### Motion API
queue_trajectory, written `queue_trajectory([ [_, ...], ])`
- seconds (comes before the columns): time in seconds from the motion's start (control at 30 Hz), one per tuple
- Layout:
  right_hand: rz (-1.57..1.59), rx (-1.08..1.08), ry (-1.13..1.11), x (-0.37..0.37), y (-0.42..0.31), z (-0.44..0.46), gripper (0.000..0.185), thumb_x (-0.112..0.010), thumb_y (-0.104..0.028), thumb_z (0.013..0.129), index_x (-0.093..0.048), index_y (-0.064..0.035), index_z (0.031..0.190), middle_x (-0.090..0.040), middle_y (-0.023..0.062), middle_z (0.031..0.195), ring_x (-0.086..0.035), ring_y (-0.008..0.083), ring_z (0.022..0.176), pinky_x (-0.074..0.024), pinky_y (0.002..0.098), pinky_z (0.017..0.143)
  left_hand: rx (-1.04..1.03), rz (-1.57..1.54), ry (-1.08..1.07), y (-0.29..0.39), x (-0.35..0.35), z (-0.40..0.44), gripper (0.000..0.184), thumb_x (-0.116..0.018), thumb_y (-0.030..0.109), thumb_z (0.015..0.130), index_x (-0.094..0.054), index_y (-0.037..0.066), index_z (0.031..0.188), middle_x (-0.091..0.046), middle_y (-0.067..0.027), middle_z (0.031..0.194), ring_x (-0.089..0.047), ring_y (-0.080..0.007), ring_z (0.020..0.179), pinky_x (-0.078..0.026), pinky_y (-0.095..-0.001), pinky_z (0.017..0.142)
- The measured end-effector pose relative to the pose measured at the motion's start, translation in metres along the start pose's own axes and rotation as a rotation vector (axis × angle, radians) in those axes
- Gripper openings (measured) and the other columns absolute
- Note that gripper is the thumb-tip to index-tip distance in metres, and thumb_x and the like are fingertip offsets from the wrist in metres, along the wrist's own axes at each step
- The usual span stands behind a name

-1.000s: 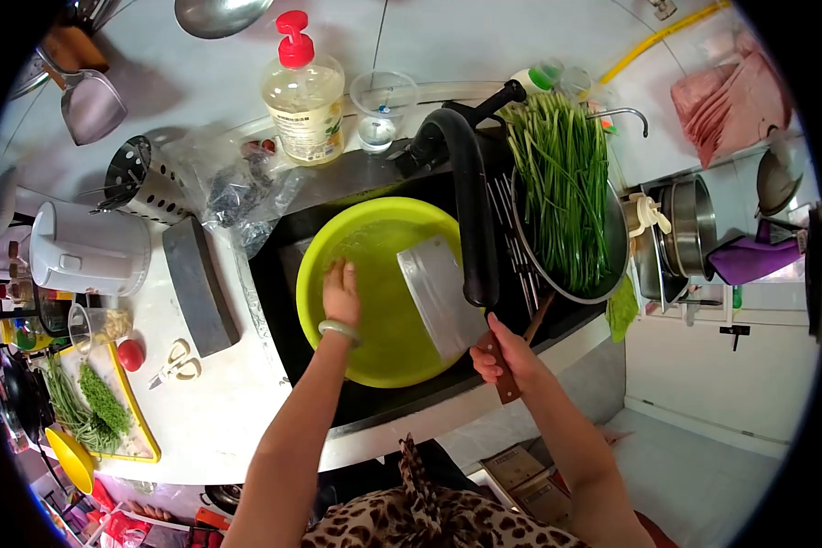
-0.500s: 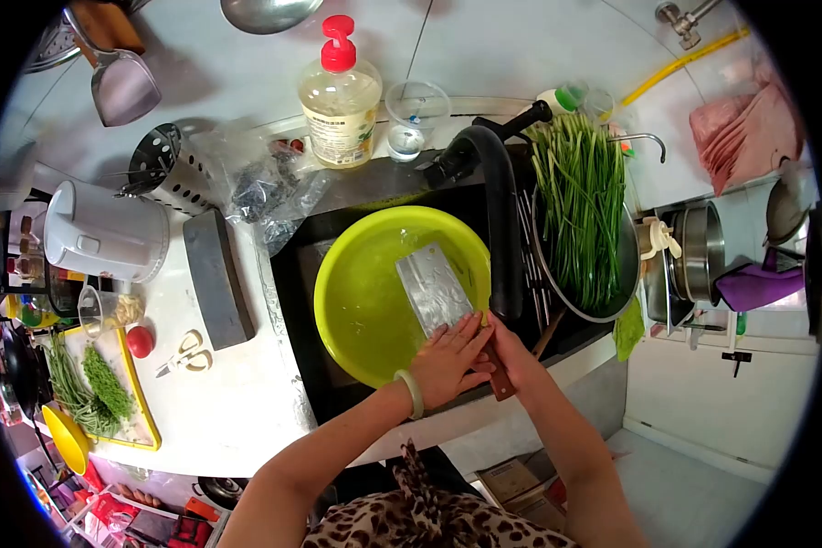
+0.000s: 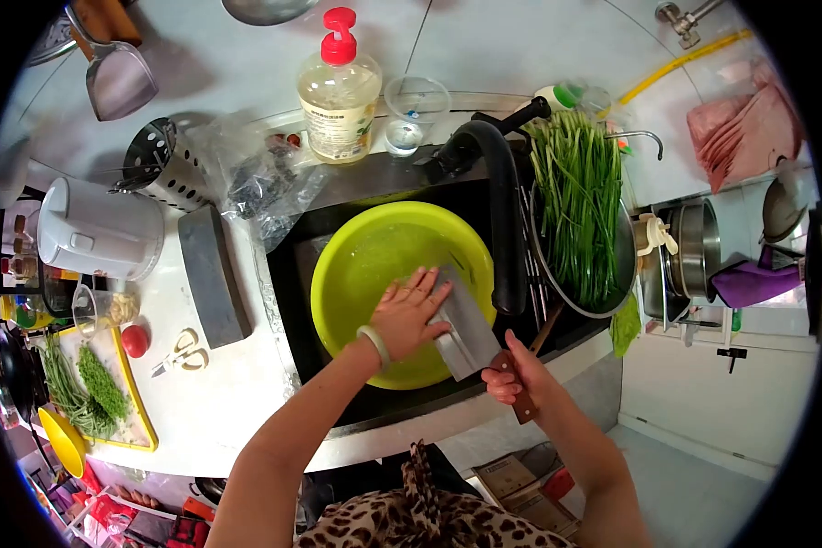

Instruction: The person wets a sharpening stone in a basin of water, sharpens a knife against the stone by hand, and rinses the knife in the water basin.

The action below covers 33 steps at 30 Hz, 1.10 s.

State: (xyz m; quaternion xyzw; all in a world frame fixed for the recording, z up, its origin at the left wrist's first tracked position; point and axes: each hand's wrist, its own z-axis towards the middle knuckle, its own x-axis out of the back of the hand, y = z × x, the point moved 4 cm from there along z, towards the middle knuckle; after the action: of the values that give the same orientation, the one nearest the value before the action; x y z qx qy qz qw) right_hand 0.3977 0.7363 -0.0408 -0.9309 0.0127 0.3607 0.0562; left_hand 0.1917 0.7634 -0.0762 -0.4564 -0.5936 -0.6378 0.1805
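Observation:
A cleaver point(image 3: 468, 331) with a broad metal blade and a brown handle is held over the yellow-green basin point(image 3: 356, 251), which has water in it. My right hand point(image 3: 527, 376) wraps round the handle near the basin's front right rim. Stretched fingers of my left hand point(image 3: 409, 315) lie at the blade's left side, the fingertips by its far end. Whether the palm presses on the metal I cannot tell. The basin stands in the dark sink point(image 3: 294, 315), beneath the black faucet point(image 3: 505, 219).
Long green stalks point(image 3: 574, 215) fill a metal bowl point(image 3: 632, 265) at the sink's right. Behind stand a soap bottle point(image 3: 338, 114) and plastic cup point(image 3: 402, 137). Left on the counter lie a whetstone point(image 3: 213, 279), scissors point(image 3: 184, 352), a tomato point(image 3: 135, 341) and a cutting board point(image 3: 144, 416) with chopped greens.
My left hand has moved left and up, its fingers spreading along the blade. The cleaver has shifted right and towards me; my right hand now shows closed on its handle.

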Motion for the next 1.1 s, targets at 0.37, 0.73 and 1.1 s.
queue_trajectory([
  [0.37, -1.803, 0.493, 0.601, -0.031, -0.026, -0.031, 0.038, -0.053, -0.020, 0.085, -0.049, -0.0039, 0.120, -0.057, 0.0096, 0.071, -0.059, 0.0269, 0.069, -0.0468, 0.0359, 0.060, 0.997, -1.001, 0.810, -0.132, -0.067, -0.030, 0.029, -0.047, 0.025, 0.091, -0.062, 0.001, 0.099, -0.063, -0.0135, 0.086, -0.060, -0.0260, 0.077, -0.047, -0.0355, 0.072],
  [0.73, -2.181, 0.667, 0.462, -0.025, -0.026, 0.010, 0.016, -0.054, -0.013, 0.076, -0.053, -0.0027, 0.089, -0.060, 0.0115, 0.074, -0.059, 0.0312, 0.069, -0.0466, 0.0416, 0.058, 0.069, -1.121, 0.191, 0.066, -0.032, -0.004, 0.052, -0.044, 0.037, 0.092, -0.041, 0.001, 0.130, -0.054, -0.0208, 0.118, -0.053, -0.0292, 0.111, -0.040, -0.0418, 0.092],
  [1.1, -2.386, 0.774, 0.433, -0.061, -0.034, -0.015, 0.012, -0.056, -0.010, 0.074, -0.054, -0.0060, 0.086, -0.057, 0.0087, 0.071, -0.057, 0.0250, 0.067, -0.0471, 0.0356, 0.057, -0.010, -0.376, 0.109, 0.066, -0.024, -0.013, 0.066, -0.040, 0.046, 0.090, -0.019, 0.011, 0.142, -0.018, -0.0141, 0.147, -0.016, -0.0266, 0.137, -0.018, -0.0476, 0.107],
])
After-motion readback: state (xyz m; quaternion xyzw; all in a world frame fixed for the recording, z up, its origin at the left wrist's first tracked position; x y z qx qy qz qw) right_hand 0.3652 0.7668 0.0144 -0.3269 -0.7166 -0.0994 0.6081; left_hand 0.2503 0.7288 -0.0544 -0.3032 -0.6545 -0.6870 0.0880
